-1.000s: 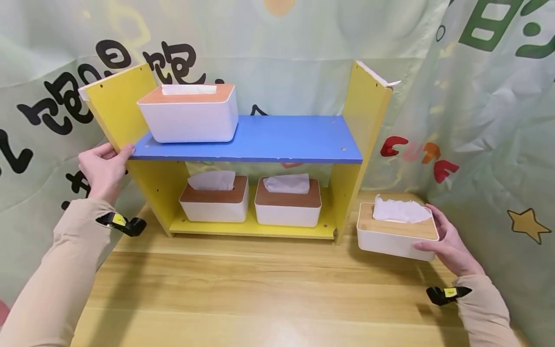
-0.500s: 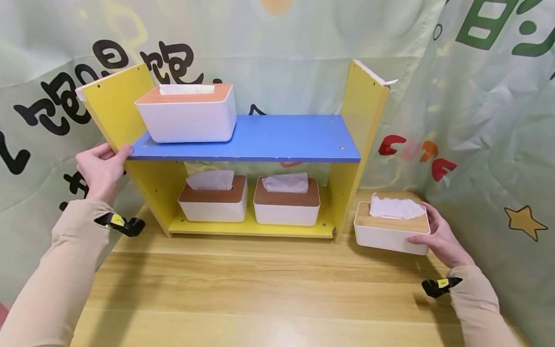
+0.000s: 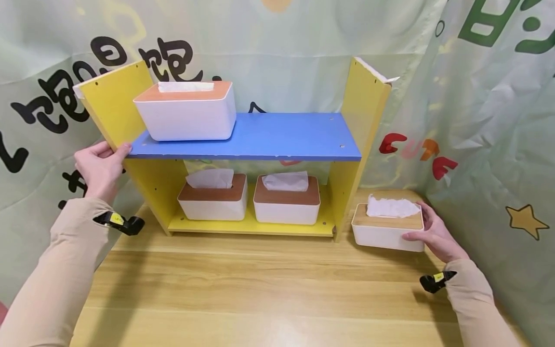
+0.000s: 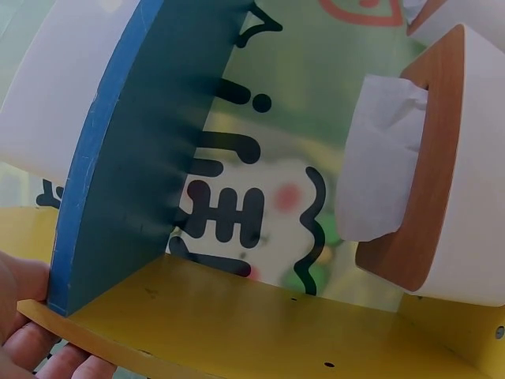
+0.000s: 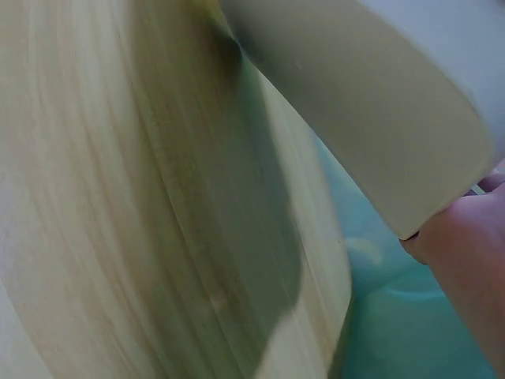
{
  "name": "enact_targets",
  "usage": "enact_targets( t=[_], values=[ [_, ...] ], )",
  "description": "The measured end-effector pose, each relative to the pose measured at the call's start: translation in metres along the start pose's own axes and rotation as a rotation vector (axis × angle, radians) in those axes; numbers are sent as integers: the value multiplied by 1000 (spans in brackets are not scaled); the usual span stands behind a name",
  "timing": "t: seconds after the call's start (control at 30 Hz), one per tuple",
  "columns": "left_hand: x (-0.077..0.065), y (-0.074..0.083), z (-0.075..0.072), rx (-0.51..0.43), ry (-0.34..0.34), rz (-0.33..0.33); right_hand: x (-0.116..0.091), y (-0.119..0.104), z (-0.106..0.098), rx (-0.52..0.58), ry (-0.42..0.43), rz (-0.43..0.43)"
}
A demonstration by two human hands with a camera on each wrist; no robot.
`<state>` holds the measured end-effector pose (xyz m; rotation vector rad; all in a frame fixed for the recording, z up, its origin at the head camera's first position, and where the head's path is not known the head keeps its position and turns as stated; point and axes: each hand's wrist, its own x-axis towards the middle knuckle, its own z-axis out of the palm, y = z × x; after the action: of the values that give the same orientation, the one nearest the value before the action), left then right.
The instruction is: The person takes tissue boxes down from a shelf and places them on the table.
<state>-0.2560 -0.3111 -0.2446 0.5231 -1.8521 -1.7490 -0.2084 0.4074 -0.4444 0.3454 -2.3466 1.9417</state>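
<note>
At the right, my right hand (image 3: 438, 236) grips the right end of a white tissue box (image 3: 386, 237) with a light wooden lid and a tissue sticking out. The right wrist view shows the underside of this box (image 5: 379, 110) over the table. My left hand (image 3: 100, 166) holds the left side panel (image 3: 114, 108) of a yellow and blue shelf unit, its thumb by the front edge of the blue board (image 3: 286, 137). In the left wrist view, fingers (image 4: 59, 363) wrap behind the yellow panel.
A larger tissue box (image 3: 191, 118) stands on the blue board's left part. Below it, a left tissue box (image 3: 212, 209) and a right tissue box (image 3: 286, 212) sit on the yellow bottom board (image 3: 251, 227). The wooden table (image 3: 243, 284) stretches in front; printed cloth (image 3: 485, 144) hangs behind and beside.
My right hand has carried its tissue box left and slightly away from me, closer to the shelf unit's right panel. The left hand keeps its hold on the left panel.
</note>
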Motion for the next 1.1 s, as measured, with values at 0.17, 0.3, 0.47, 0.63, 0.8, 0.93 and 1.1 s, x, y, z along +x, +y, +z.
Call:
enact_targets(
  t=[0.17,0.3,0.47,0.63,0.8,0.93,1.1],
  values=[
    [-1,1,0,11,-4,-8,4,-3,-2,-38,-33,54],
    [-1,2,-1,24,1,-8,8,-6,-7,-155,-97,119],
    [-1,2,-1,24,-2,-3,11,-5,-14,-267,-136,149],
    [-1,2,-1,16,4,-18,14,1,-17,-251,-158,105],
    [-1,3,-1,27,3,-7,13,6,-17,-250,-163,104],
    [-1,2,-1,24,5,-8,10,8,-16,-237,-160,119],
    [-1,0,0,24,7,0,9,13,-15,-228,-147,128]
  ],
)
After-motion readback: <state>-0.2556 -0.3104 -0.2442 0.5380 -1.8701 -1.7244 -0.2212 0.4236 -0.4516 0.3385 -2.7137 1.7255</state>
